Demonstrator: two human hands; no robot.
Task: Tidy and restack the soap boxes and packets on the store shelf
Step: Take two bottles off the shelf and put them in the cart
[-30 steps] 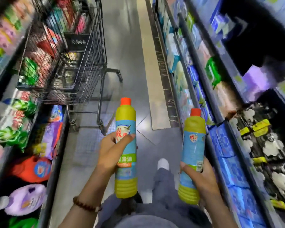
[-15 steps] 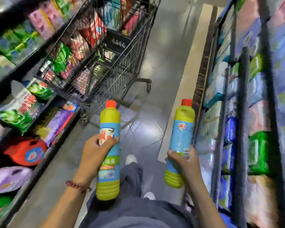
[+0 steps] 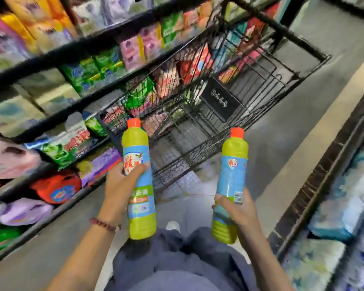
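Observation:
My left hand [image 3: 122,190] grips a yellow-green bottle with a blue label and an orange cap [image 3: 138,156] around its middle, upright. My right hand [image 3: 235,208] holds a second bottle of the same kind [image 3: 233,164] near its lower half, also upright. Both bottles hang over the aisle floor in front of my legs. On the left, the store shelf [image 3: 76,47] carries green and pink soap boxes [image 3: 132,49] and packets [image 3: 69,143], blurred by motion.
A black wire shopping cart [image 3: 208,114] holding several packets stands in the aisle just beyond the bottles. Round pouches [image 3: 57,190] fill the low left shelf. Another shelf unit [image 3: 334,185] with blue packs runs along the right. Grey floor lies between them.
The view has swung left: the left shelf and the cart now fill more of the frame, the right shelf has slid to the edge. Both hands keep their bottles upright.

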